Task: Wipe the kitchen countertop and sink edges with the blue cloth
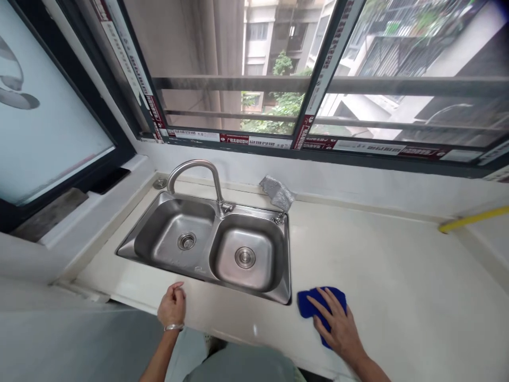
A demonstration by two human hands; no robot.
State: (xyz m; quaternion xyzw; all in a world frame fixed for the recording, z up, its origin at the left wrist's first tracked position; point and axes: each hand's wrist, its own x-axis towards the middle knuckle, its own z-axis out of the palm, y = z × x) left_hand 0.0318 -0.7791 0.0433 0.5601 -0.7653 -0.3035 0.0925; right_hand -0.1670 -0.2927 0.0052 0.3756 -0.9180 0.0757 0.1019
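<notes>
My right hand (336,323) rests on a blue cloth (305,305) at the countertop's front, just right of the sink. Its fingers are spread over the cloth, holding it down against the surface. Left of it, my left hand (172,306) is curled into a loose fist by the counter's front edge, with nothing seen in it and a silver bracelet (174,327) on the wrist. Beyond both hands lies a steel double-bowl sink (212,246), with a curved faucet (217,183) at its back.
The pale countertop (377,265) stretches right toward a yellow pipe (473,218) near the wall. A crumpled silvery piece (278,193) lies behind the sink's right bowl. Windows (234,69) rise above the back wall, and a dark flat object (109,180) sits on the left ledge.
</notes>
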